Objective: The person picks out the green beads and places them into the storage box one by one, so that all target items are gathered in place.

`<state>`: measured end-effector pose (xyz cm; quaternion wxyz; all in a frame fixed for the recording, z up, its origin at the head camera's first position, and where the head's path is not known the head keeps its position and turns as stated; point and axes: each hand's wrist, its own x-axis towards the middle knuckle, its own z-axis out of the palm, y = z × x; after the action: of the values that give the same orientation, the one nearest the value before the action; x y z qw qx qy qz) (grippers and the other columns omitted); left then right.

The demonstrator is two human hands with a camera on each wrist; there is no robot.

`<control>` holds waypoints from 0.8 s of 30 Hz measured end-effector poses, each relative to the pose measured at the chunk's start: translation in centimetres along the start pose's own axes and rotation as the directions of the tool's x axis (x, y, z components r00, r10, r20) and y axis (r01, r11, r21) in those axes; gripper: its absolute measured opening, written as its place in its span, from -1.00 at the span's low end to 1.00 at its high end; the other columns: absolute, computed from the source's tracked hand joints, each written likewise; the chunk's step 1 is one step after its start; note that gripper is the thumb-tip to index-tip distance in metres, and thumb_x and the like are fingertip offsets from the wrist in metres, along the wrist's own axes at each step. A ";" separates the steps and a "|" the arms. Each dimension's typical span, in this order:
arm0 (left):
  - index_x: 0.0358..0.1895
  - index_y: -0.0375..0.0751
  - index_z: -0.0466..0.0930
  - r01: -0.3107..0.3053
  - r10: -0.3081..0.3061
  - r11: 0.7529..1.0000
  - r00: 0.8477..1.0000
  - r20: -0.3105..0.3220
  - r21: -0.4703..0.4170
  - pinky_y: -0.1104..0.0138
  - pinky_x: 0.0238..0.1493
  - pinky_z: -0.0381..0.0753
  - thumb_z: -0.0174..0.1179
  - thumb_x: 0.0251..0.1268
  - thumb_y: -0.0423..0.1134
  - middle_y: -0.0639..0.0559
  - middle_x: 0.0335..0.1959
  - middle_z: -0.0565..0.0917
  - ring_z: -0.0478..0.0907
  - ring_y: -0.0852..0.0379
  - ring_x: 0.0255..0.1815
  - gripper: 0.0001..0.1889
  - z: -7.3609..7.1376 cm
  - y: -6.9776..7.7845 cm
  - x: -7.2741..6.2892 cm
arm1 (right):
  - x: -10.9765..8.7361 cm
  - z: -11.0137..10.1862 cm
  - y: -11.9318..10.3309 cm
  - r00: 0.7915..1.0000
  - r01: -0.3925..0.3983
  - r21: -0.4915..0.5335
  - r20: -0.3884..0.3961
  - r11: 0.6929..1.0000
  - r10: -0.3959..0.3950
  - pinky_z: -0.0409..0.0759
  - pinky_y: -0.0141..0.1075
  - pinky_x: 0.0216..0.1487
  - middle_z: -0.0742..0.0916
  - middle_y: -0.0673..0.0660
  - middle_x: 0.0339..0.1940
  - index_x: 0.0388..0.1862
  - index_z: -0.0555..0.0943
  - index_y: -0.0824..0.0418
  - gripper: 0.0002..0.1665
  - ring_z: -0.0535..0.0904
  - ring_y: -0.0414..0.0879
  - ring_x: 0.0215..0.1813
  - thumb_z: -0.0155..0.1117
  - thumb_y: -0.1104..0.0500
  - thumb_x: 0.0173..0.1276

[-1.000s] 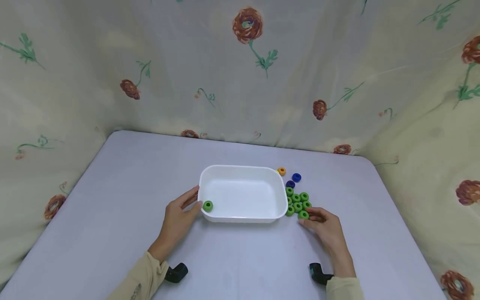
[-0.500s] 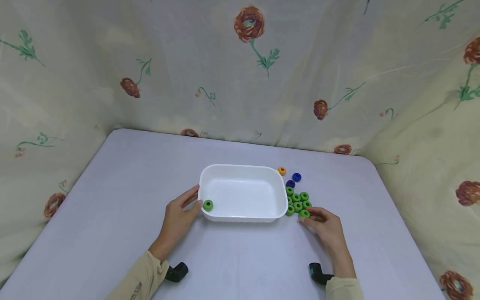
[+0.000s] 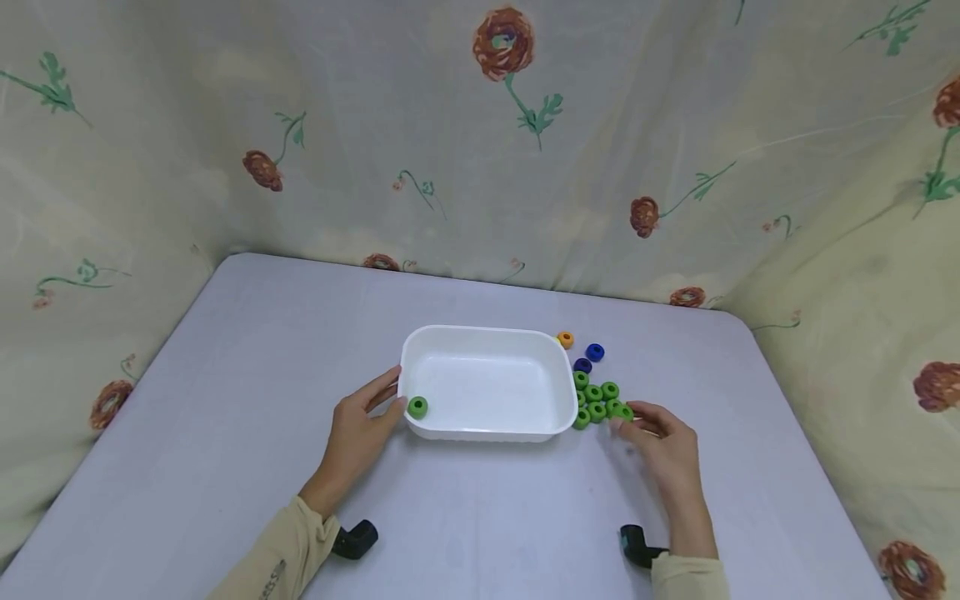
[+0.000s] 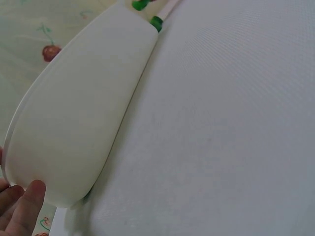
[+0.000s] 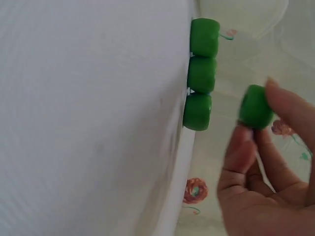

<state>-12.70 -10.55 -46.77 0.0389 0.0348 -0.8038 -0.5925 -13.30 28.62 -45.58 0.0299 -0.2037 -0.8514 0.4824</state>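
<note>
My left hand (image 3: 357,437) holds the left end of a white plastic tray (image 3: 491,383), its thumb against the outer wall in the left wrist view. One green bead (image 3: 417,407) lies inside, in the near left corner. Between thumb and fingertips, my right hand (image 3: 666,446) pinches another green bead (image 5: 256,106), raised above the table in the right wrist view. Several more green beads (image 3: 597,412) sit clustered against the tray's right side, just left of that hand.
Two blue beads (image 3: 595,352) and an orange bead (image 3: 566,339) lie beyond the green ones, with a yellow one partly hidden by the tray. A white cloth covers the table (image 3: 480,508). Flowered fabric (image 3: 450,150) hangs behind and at both sides.
My right hand has picked up the nearest green bead and moved it up and slightly right of where it lay. The left hand and tray have stayed in place.
</note>
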 end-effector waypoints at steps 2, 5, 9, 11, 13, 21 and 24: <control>0.42 -0.13 0.44 0.005 -0.005 1.000 1.000 0.002 -0.005 0.20 0.27 0.70 0.23 0.39 -0.32 -0.06 0.40 0.54 0.53 -0.01 0.39 -0.46 0.1 -0.1 0.0 | -0.2 0.1 -0.5 0.999 0.016 0.027 -0.038 1.000 -0.015 0.56 -0.59 -0.24 0.66 -0.29 -0.26 0.19 0.65 0.10 -0.43 0.53 -0.36 -0.14 0.54 -0.02 0.21; 0.42 -0.12 0.45 0.012 -0.012 1.000 1.000 0.003 -0.013 0.21 0.27 0.70 0.23 0.39 -0.32 -0.05 0.41 0.53 0.53 -0.01 0.39 -0.47 0.1 -0.2 -0.1 | -0.5 0.3 -1.6 0.996 0.034 0.064 -0.084 0.997 -0.029 0.59 -0.64 -0.22 0.68 -0.21 -0.12 0.18 0.66 0.06 -0.46 0.53 -0.34 -0.08 0.52 -0.02 0.23; 0.42 -0.11 0.45 0.009 -0.009 1.000 1.000 0.002 -0.001 0.19 0.30 0.67 0.23 0.39 -0.30 -0.05 0.41 0.53 0.53 -0.01 0.39 -0.47 0.1 -0.2 0.0 | -0.8 0.7 -2.8 0.995 0.034 0.083 -0.092 0.996 -0.027 0.60 -0.67 -0.20 0.69 -0.09 0.03 0.20 0.65 0.04 -0.45 0.52 -0.33 -0.04 0.51 -0.02 0.24; 0.42 -0.11 0.45 0.007 -0.007 1.000 1.000 -0.001 0.003 0.16 0.32 0.67 0.23 0.38 -0.30 -0.05 0.41 0.53 0.53 -0.01 0.39 -0.47 0.1 -0.1 0.0 | -0.9 1.1 -3.4 0.996 0.036 0.087 -0.086 0.996 -0.028 0.60 -0.67 -0.19 0.69 -0.04 0.07 0.21 0.65 0.04 -0.46 0.52 -0.32 -0.02 0.50 -0.01 0.26; 0.42 -0.11 0.45 0.003 -0.003 1.000 1.000 -0.003 0.013 0.14 0.33 0.66 0.23 0.39 -0.29 -0.04 0.41 0.54 0.53 -0.01 0.39 -0.47 0.1 -0.1 0.1 | -0.9 1.5 -4.0 0.996 0.043 0.093 -0.078 0.995 -0.036 0.61 -0.67 -0.19 0.69 -0.02 0.09 0.20 0.65 0.05 -0.47 0.52 -0.31 -0.01 0.49 -0.01 0.26; 0.42 -0.12 0.45 -0.004 0.004 1.000 1.000 -0.007 0.031 0.13 0.33 0.66 0.23 0.38 -0.30 -0.06 0.39 0.55 0.54 -0.02 0.39 -0.47 0.0 0.0 0.1 | -1.0 3.0 -6.1 0.994 0.105 0.095 -0.039 0.990 -0.101 0.57 -0.66 -0.18 0.70 0.06 0.11 0.19 0.66 0.07 -0.50 0.52 -0.23 0.02 0.49 0.03 0.28; 0.41 -0.13 0.45 -0.006 0.006 1.000 1.000 -0.005 0.027 0.12 0.33 0.66 0.24 0.38 -0.31 -0.07 0.39 0.55 0.54 -0.03 0.39 -0.47 0.0 0.0 0.1 | -1.1 3.7 -6.6 0.994 0.112 0.088 -0.010 0.990 -0.112 0.55 -0.66 -0.17 0.70 0.08 0.11 0.19 0.66 0.07 -0.50 0.52 -0.18 0.04 0.48 0.02 0.28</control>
<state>-12.77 -10.51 -46.77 0.0423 0.0345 -0.8118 -0.5814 -15.27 22.23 -41.93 0.0682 -0.1553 -0.8391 0.5169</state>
